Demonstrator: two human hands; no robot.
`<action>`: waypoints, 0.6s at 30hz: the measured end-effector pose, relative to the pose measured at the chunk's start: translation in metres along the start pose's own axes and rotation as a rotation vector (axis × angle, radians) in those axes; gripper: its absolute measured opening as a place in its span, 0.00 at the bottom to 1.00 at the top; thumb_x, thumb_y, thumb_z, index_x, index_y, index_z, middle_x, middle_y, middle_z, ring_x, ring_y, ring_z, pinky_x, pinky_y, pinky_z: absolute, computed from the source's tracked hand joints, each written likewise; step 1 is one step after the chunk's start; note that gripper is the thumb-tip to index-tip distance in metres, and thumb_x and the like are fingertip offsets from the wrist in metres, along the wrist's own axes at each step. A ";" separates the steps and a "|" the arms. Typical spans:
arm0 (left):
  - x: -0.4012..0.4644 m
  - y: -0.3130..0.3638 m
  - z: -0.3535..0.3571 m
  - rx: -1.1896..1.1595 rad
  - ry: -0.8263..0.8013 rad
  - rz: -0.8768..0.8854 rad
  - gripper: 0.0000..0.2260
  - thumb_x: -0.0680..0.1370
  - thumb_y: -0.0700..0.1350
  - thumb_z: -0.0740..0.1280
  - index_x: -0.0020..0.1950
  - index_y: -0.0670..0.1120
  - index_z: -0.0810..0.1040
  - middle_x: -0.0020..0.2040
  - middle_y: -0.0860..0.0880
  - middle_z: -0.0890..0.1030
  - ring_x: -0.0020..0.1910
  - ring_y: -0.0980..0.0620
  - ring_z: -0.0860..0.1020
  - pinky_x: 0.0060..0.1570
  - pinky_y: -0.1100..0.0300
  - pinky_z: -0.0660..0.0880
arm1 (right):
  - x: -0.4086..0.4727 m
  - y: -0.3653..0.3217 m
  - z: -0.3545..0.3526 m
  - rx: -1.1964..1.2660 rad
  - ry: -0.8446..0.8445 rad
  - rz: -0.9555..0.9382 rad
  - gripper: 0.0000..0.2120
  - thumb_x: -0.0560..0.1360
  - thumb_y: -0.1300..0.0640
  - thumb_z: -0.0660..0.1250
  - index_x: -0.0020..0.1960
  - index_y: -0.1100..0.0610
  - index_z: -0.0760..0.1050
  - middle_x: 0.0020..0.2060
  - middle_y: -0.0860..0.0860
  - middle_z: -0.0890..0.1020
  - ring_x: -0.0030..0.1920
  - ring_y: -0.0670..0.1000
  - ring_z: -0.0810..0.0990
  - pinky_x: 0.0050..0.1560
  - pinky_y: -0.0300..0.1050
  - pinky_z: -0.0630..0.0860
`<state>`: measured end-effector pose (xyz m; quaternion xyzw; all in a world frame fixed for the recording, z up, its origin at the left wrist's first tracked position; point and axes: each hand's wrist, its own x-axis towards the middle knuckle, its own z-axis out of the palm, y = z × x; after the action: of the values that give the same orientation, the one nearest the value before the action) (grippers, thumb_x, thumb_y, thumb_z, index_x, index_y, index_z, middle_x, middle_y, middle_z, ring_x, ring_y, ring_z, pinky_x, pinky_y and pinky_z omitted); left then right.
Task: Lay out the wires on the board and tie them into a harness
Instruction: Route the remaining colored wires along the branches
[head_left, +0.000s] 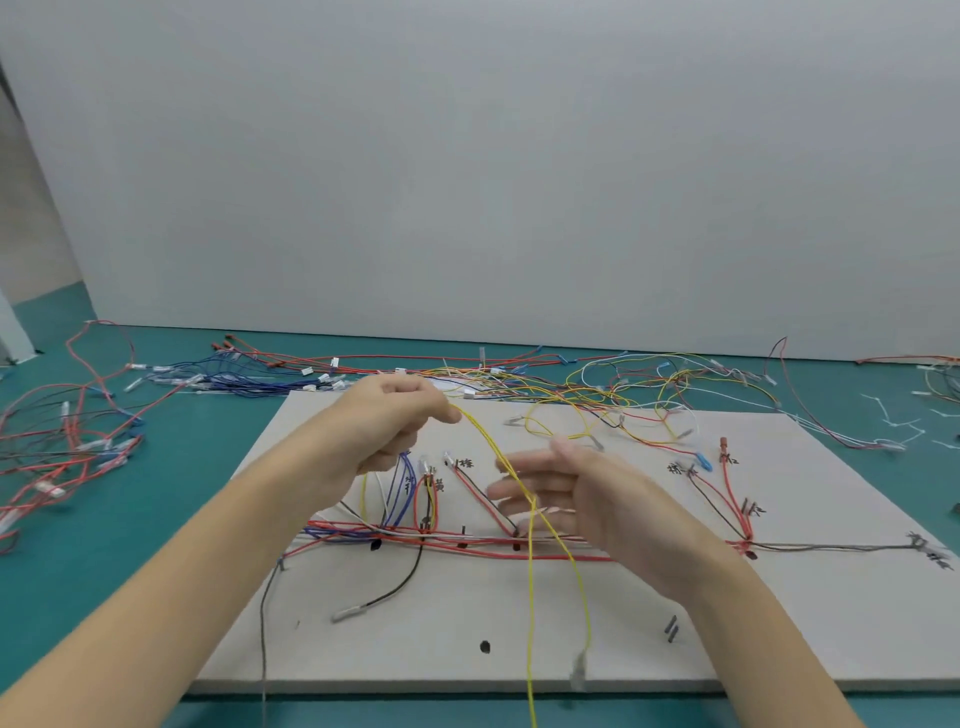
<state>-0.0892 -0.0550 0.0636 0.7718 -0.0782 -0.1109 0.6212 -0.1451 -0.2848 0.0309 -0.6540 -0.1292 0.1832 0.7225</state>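
Yellow wires (530, 545) pinched by left hand (387, 423); right hand (566, 499) spread.

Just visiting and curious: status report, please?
Left hand pinches yellow wires above board. Right hand open, fingers blurred beside them. Loose wires clutter far edge.
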 end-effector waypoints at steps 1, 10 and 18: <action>0.002 -0.002 0.001 -0.047 0.037 -0.020 0.13 0.71 0.42 0.71 0.29 0.50 0.72 0.25 0.55 0.60 0.22 0.55 0.55 0.21 0.67 0.51 | 0.000 0.001 0.005 0.035 -0.062 0.022 0.24 0.77 0.43 0.59 0.61 0.60 0.79 0.55 0.61 0.82 0.54 0.58 0.82 0.52 0.49 0.80; 0.003 -0.013 -0.007 -0.254 0.069 -0.097 0.14 0.71 0.42 0.70 0.34 0.52 0.66 0.32 0.52 0.59 0.25 0.55 0.52 0.19 0.67 0.50 | -0.009 -0.005 -0.004 0.103 -0.067 -0.098 0.11 0.77 0.57 0.64 0.53 0.59 0.82 0.29 0.51 0.76 0.20 0.44 0.69 0.20 0.35 0.60; -0.007 -0.010 -0.014 -0.123 -0.157 -0.006 0.08 0.66 0.50 0.73 0.33 0.52 0.76 0.30 0.55 0.64 0.27 0.56 0.56 0.23 0.65 0.50 | -0.011 -0.005 -0.015 0.125 0.184 -0.098 0.12 0.72 0.52 0.68 0.50 0.58 0.83 0.28 0.49 0.71 0.20 0.43 0.60 0.20 0.33 0.56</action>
<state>-0.0922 -0.0377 0.0570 0.7214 -0.1175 -0.1775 0.6590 -0.1485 -0.3037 0.0347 -0.6148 -0.0825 0.0948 0.7786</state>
